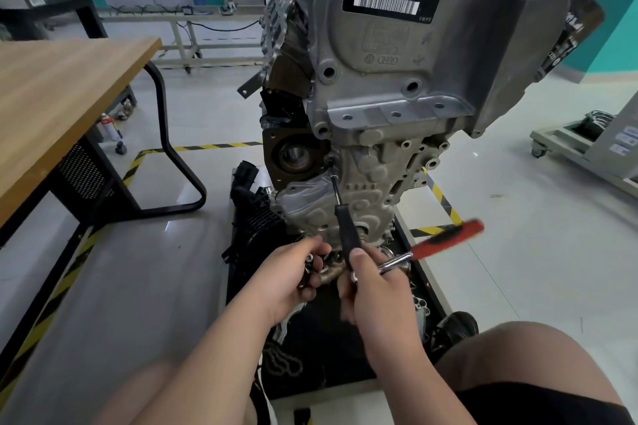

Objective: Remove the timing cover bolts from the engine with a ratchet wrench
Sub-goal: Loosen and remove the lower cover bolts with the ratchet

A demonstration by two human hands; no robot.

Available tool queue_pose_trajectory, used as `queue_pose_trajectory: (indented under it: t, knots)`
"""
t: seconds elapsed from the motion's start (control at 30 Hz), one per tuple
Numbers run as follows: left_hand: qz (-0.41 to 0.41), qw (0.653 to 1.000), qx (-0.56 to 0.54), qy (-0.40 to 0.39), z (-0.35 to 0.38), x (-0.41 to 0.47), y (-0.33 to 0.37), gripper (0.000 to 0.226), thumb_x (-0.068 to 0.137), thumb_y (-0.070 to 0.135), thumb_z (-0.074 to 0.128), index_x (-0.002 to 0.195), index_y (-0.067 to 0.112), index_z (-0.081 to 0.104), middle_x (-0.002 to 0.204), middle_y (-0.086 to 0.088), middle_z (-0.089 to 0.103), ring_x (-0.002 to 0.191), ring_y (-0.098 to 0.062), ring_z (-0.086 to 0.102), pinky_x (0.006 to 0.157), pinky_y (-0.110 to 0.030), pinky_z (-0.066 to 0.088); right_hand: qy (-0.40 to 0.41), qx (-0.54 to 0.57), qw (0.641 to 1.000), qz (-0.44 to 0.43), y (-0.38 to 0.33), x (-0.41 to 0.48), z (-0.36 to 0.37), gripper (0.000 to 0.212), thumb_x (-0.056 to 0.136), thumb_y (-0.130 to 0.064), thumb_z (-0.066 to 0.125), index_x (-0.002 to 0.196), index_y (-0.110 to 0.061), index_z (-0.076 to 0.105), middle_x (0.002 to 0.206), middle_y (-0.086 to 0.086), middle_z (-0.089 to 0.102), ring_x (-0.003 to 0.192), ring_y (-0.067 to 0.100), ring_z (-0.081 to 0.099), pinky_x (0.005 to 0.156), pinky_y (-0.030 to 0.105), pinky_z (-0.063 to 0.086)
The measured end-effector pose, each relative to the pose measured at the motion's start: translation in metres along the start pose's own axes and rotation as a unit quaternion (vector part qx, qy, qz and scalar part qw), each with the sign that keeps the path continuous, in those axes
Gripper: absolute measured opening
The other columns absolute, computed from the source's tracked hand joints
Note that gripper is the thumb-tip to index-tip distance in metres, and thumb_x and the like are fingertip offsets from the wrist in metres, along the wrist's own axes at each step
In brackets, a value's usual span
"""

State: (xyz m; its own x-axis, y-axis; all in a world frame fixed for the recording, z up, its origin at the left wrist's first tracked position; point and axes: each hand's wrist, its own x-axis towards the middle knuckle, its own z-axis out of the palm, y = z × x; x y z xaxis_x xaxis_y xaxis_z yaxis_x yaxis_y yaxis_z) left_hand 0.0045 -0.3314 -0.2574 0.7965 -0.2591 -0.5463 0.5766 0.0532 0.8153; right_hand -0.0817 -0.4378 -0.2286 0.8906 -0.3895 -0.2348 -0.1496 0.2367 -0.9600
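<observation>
Right hand gripped the red ratchet wrench plus a black-handled driver, shaft running up and far toward what looked like a bolt on the timing cover's left edge, and the left hand, just beside it, clutched small metal bits.

Ratchet wrench: red handle just a blur, centre right. Left hand curls over small bolts, count impossible to tell. Engine runs off the upper edge. Right hand covers the wrench's head.
</observation>
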Motion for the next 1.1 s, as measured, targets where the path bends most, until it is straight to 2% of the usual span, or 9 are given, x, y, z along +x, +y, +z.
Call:
queue_pose_trajectory:
  t: [0.03, 0.07, 0.1, 0.17, 0.3, 0.53, 0.7, 0.97, 1.1]
  knots:
    - [-0.007, 1.000, -0.020, 0.012, 0.000, 0.001, 0.000, 0.022, 0.094, 0.027, 0.057, 0.085, 0.013, 0.070, 0.058, 0.005, 0.054, 0.042, -0.008, 0.045, 0.036, -0.021, 0.031, 0.031, -0.174, 0.981, -0.080, 0.000, 0.002, -0.004, 0.011, 0.096, -0.031, 0.049, 0.092, -0.033, 0.059, 0.052, -0.006, 0.053, 0.043, 0.011, 0.046, 0.045, 0.023, 0.035]
    - [-0.012, 0.999, -0.043, 0.021, 0.000, 0.003, 0.000, 0.018, 0.093, 0.022, 0.056, 0.087, 0.011, 0.069, 0.058, 0.003, 0.055, 0.042, -0.009, 0.047, 0.035, -0.021, 0.032, 0.041, -0.322, 0.937, -0.131, 0.001, 0.005, -0.006, 0.005, 0.093, -0.038, 0.050, 0.098, -0.038, 0.053, 0.054, -0.008, 0.055, 0.048, 0.010, 0.051, 0.046, 0.024, 0.035]
    - [-0.015, 0.997, -0.066, 0.026, 0.000, 0.004, 0.001, 0.016, 0.091, 0.016, 0.054, 0.087, 0.009, 0.068, 0.059, 0.001, 0.056, 0.043, -0.010, 0.048, 0.035, -0.022, 0.033, 0.045, -0.421, 0.894, -0.149, 0.004, 0.007, -0.009, 0.015, 0.091, -0.046, 0.049, 0.104, -0.038, 0.051, 0.056, -0.009, 0.055, 0.053, 0.009, 0.054, 0.047, 0.026, 0.035]
    - [-0.015, 0.994, -0.101, 0.026, 0.001, 0.005, 0.002, 0.018, 0.090, 0.010, 0.049, 0.090, 0.006, 0.066, 0.064, -0.003, 0.058, 0.045, -0.012, 0.051, 0.037, -0.023, 0.037, 0.034, -0.459, 0.874, -0.155, 0.006, 0.010, -0.010, 0.025, 0.088, -0.057, 0.041, 0.103, -0.039, 0.050, 0.059, -0.011, 0.056, 0.057, 0.006, 0.057, 0.048, 0.027, 0.036]
    - [0.000, 0.992, -0.125, 0.021, 0.003, 0.002, 0.004, 0.025, 0.092, 0.006, 0.041, 0.096, 0.003, 0.066, 0.064, -0.004, 0.063, 0.048, -0.014, 0.056, 0.040, -0.024, 0.043, -0.051, -0.144, 0.984, -0.091, 0.001, 0.010, -0.002, 0.020, 0.096, -0.039, 0.044, 0.086, -0.038, 0.061, 0.047, -0.009, 0.045, 0.041, 0.010, 0.041, 0.048, 0.027, 0.032]
    - [0.013, 0.993, -0.116, 0.022, 0.007, 0.001, 0.008, 0.022, 0.097, 0.006, 0.043, 0.097, 0.005, 0.065, 0.062, -0.003, 0.066, 0.047, -0.013, 0.057, 0.042, -0.022, 0.044, -0.090, 0.057, 0.994, 0.025, -0.011, 0.006, 0.000, 0.015, 0.100, -0.028, 0.049, 0.089, -0.026, 0.059, 0.051, -0.001, 0.033, 0.038, 0.012, 0.026, 0.040, 0.026, 0.032]
    - [0.030, 0.993, -0.114, 0.013, 0.008, -0.001, 0.009, 0.018, 0.098, 0.012, 0.049, 0.090, 0.010, 0.065, 0.062, 0.000, 0.068, 0.046, -0.010, 0.057, 0.041, -0.021, 0.043, -0.166, 0.309, 0.924, 0.149, -0.011, 0.001, 0.003, 0.034, 0.087, -0.041, 0.052, 0.068, -0.024, 0.075, 0.049, -0.006, 0.033, 0.034, 0.005, 0.022, 0.039, 0.020, 0.028]
    - [0.052, 0.993, -0.108, -0.001, 0.003, 0.003, 0.008, 0.030, 0.098, 0.023, 0.053, 0.075, 0.014, 0.070, 0.057, 0.005, 0.058, 0.043, -0.008, 0.051, 0.038, -0.019, 0.037, -0.244, 0.499, 0.803, 0.215, -0.004, 0.001, 0.004, 0.041, 0.081, -0.042, 0.064, 0.082, -0.003, 0.076, 0.047, -0.007, 0.036, 0.036, 0.004, 0.015, 0.038, 0.017, 0.031]
    - [0.057, 0.992, -0.110, -0.005, 0.001, 0.005, 0.009, 0.037, 0.095, 0.026, 0.058, 0.062, 0.020, 0.074, 0.057, 0.007, 0.056, 0.044, -0.006, 0.049, 0.039, -0.018, 0.037, -0.232, 0.493, 0.810, 0.217, -0.002, 0.003, 0.002, 0.034, 0.087, -0.041, 0.062, 0.090, -0.007, 0.068, 0.048, -0.006, 0.035, 0.037, 0.004, 0.013, 0.036, 0.019, 0.031]
